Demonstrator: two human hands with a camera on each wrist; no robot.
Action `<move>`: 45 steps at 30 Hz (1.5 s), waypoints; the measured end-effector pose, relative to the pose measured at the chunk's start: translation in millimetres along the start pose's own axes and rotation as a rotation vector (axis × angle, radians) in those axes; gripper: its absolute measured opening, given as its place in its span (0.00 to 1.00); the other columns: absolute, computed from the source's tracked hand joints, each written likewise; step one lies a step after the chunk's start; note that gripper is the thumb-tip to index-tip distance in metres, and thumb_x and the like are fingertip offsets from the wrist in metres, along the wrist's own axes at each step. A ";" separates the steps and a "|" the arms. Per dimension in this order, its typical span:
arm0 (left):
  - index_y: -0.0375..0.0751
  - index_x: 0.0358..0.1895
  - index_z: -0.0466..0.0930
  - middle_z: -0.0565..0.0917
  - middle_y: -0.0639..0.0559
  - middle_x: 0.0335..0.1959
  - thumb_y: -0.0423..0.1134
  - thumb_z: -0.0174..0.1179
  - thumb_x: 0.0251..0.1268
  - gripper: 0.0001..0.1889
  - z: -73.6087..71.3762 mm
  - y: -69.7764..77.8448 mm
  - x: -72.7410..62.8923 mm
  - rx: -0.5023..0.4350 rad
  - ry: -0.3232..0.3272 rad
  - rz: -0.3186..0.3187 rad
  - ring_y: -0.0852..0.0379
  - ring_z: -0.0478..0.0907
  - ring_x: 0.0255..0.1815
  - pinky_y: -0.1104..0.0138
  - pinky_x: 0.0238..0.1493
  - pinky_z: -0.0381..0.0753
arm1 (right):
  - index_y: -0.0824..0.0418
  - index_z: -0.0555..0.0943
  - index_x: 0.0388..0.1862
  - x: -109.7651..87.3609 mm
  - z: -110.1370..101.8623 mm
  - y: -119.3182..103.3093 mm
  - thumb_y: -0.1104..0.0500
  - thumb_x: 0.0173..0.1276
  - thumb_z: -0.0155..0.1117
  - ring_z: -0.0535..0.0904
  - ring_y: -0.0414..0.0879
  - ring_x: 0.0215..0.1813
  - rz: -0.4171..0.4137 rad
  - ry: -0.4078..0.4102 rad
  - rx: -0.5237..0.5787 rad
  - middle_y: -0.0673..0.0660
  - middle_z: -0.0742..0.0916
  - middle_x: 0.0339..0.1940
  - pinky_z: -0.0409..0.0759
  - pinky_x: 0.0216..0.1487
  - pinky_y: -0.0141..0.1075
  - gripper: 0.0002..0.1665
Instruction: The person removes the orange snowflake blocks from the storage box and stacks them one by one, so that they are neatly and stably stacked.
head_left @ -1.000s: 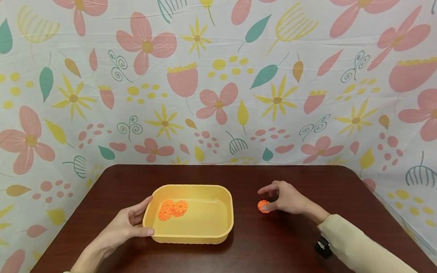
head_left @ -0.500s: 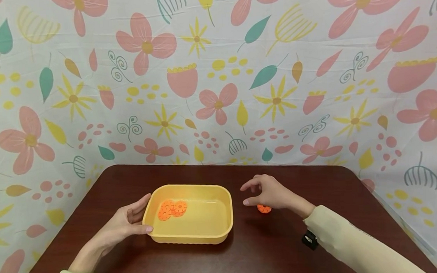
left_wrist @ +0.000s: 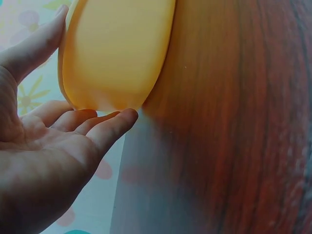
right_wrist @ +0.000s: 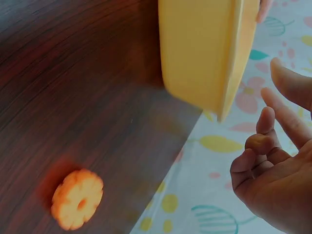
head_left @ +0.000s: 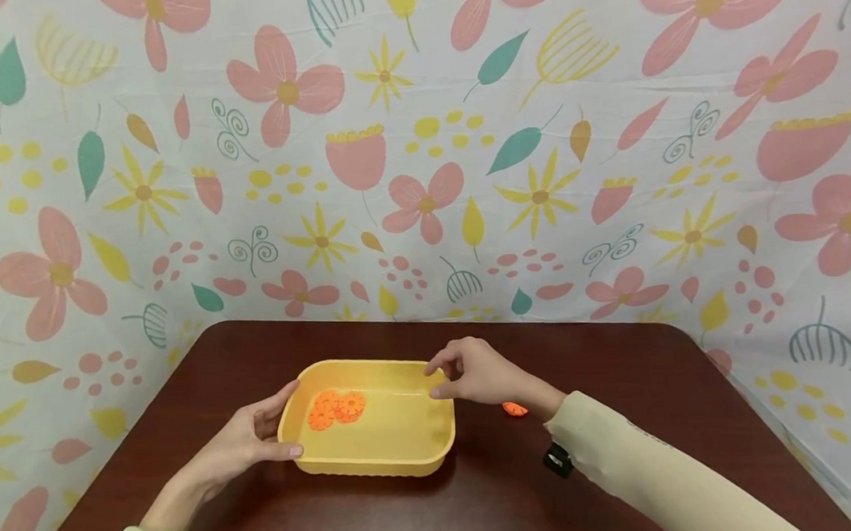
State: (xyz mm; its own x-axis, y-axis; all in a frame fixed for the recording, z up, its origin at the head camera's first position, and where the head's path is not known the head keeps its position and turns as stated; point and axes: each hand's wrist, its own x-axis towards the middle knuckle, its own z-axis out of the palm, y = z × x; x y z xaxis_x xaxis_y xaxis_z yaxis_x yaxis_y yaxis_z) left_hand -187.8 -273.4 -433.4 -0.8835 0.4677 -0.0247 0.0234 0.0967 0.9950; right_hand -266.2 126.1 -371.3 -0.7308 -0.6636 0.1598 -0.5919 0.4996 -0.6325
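A shallow yellow plastic basin (head_left: 398, 431) stands on the table in the head view, with several flat orange notched discs (head_left: 335, 406) overlapping at its left. My left hand (head_left: 241, 435) holds the basin's left end, thumb at the near rim and fingers along the end wall. Over the right rim hovers my right hand (head_left: 478, 375), thumb and index finger apart, with nothing between them; the right wrist view shows its other fingers bent. An orange notched disc piece (right_wrist: 78, 199), thick like a small stack, lies on the table, partly hidden by the right wrist in the head view.
The dark brown wood-grain table (head_left: 495, 494) has rounded far corners. Behind it and to the sides hangs a white cloth (head_left: 419, 137) printed with flowers and leaves. A black wrist device (head_left: 558, 460) sits by the right cuff.
My right hand first had its fingers at the orange piece on the table, then came away without it and travelled left to the basin's right rim. The left hand keeps its place.
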 end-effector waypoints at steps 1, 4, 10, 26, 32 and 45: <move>0.35 0.86 0.42 0.52 0.28 0.83 0.28 0.68 0.70 0.51 -0.3 0.5 0.3 0.002 0.002 0.002 0.32 0.68 0.74 0.60 0.58 0.83 | 0.57 0.92 0.48 3.3 2.4 -1.8 0.57 0.65 0.81 0.73 0.45 0.33 -0.002 -0.004 0.002 0.52 0.82 0.31 0.73 0.35 0.34 0.14; 0.36 0.86 0.42 0.53 0.28 0.82 0.27 0.68 0.70 0.51 -1.0 1.4 1.1 -0.002 0.005 0.002 0.32 0.68 0.74 0.61 0.58 0.83 | 0.57 0.92 0.49 12.3 10.2 -6.4 0.57 0.65 0.81 0.72 0.47 0.32 -0.004 -0.016 -0.001 0.53 0.81 0.30 0.69 0.35 0.35 0.14; 0.35 0.86 0.41 0.53 0.27 0.82 0.26 0.68 0.70 0.51 -1.3 0.3 1.0 -0.025 -0.010 -0.001 0.32 0.71 0.72 0.59 0.57 0.84 | 0.58 0.91 0.51 24.6 27.9 -13.1 0.59 0.63 0.82 0.71 0.47 0.32 -0.007 -0.049 0.006 0.53 0.81 0.29 0.69 0.36 0.36 0.17; 0.34 0.86 0.40 0.52 0.27 0.82 0.25 0.68 0.69 0.52 -0.5 -2.0 0.3 -0.027 -0.007 0.010 0.31 0.69 0.73 0.60 0.57 0.84 | 0.67 0.86 0.61 50.4 69.6 -13.6 0.63 0.62 0.82 0.60 0.37 0.20 -0.033 -0.124 0.038 0.46 0.70 0.15 0.67 0.34 0.31 0.28; 0.35 0.86 0.41 0.52 0.27 0.82 0.26 0.68 0.69 0.51 -0.7 -0.8 0.4 -0.019 -0.004 0.006 0.31 0.69 0.73 0.60 0.57 0.84 | 0.66 0.86 0.63 59.6 78.6 -15.9 0.62 0.63 0.82 0.53 0.37 0.19 0.009 -0.147 0.048 0.45 0.64 0.13 0.61 0.28 0.30 0.29; 0.34 0.86 0.41 0.51 0.27 0.83 0.25 0.68 0.69 0.52 -0.8 -2.5 1.2 -0.021 -0.002 -0.004 0.29 0.68 0.73 0.59 0.57 0.84 | 0.64 0.84 0.67 73.6 96.0 -9.5 0.61 0.62 0.83 0.59 0.36 0.19 0.084 -0.170 0.088 0.44 0.67 0.14 0.61 0.27 0.28 0.34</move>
State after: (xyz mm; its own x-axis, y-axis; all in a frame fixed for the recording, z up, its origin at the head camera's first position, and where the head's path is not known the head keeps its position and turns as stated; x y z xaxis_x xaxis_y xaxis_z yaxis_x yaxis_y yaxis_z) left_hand -189.3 -273.8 -435.8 -0.8827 0.4692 -0.0286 0.0102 0.0800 0.9967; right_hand -281.7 19.1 -426.3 -0.7038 -0.7101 -0.0217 -0.4944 0.5115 -0.7029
